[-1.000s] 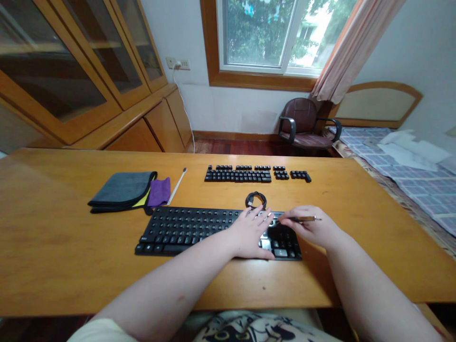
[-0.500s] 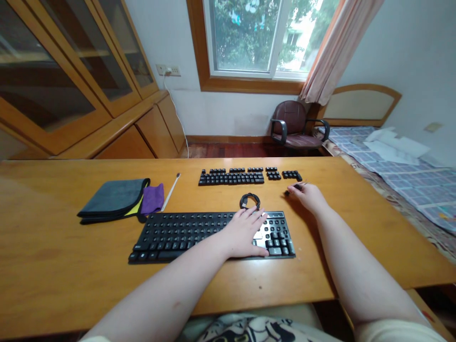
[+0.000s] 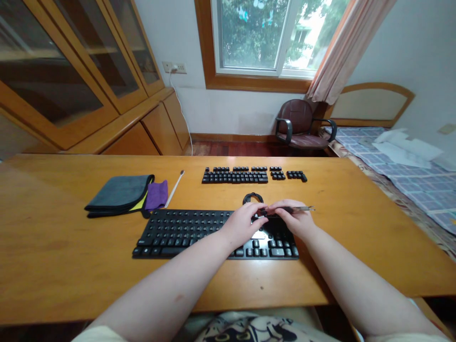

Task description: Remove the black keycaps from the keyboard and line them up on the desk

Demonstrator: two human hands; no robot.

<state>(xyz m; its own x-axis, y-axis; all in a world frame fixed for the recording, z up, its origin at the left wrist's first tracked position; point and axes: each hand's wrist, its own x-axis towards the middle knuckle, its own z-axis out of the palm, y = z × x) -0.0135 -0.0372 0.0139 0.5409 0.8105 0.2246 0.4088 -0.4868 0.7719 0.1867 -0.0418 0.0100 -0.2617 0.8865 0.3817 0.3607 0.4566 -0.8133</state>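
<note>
A black keyboard [image 3: 199, 228] lies on the wooden desk, many of its keys off along the upper rows. Above its right part my left hand [image 3: 245, 221] pinches a small dark piece [image 3: 262, 213] that looks like a keycap, partly hidden by fingers. Meeting it fingertip to fingertip, my right hand [image 3: 294, 218] is closed on a thin dark tool with a metal wire end [image 3: 307, 208], which looks like a keycap puller. The wire end points right, away from my left hand. Removed keycaps [image 3: 235, 177] sit in rows behind the keyboard.
A coiled black cable [image 3: 252, 196] rests just behind the keyboard. To the left are a folded grey cloth [image 3: 119, 194], a purple cloth [image 3: 156, 194] and a white toothbrush [image 3: 174, 189]. Beyond the desk stand an office chair [image 3: 299, 123] and a bed [image 3: 399, 156].
My right hand has come left and nearer with the tool, from the desk beside the loose keycaps. My left hand has gone from resting spread on the keyboard to pinching beside it.
</note>
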